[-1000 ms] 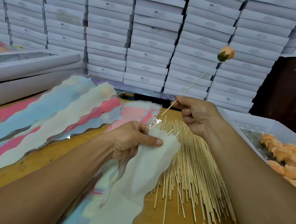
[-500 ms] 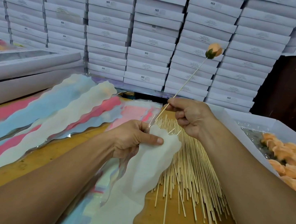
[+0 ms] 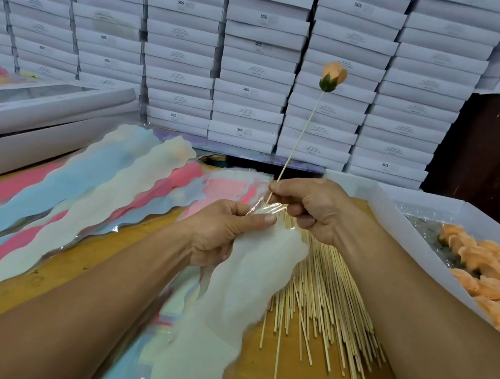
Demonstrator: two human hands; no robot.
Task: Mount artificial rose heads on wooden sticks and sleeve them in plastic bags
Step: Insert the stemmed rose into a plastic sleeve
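The right hand [image 3: 309, 210] pinches a thin wooden stick [image 3: 300, 138] near its lower end, fingers curled round it, so that the stick rises tilted toward the stacked white boxes [image 3: 259, 63] at the worktop's far edge. A peach rose head [image 3: 333, 76] with a green base sits on the stick's upper tip. The stick's lower tip meets the clear open mouth of a cream, wavy-edged plastic bag [image 3: 239, 283], which the left hand [image 3: 223, 233] grips at its top, thumb pressed across the film. The bag hangs down toward the worktop's near edge. A spread pile of loose sticks [image 3: 323, 300] lies on the wooden worktop [image 3: 81, 250] under the right wrist. Pink, blue and cream sleeves [image 3: 66, 197] fan across the left side. A white tray [image 3: 398, 215] of peach rose heads [image 3: 492, 269] stands at the right edge.
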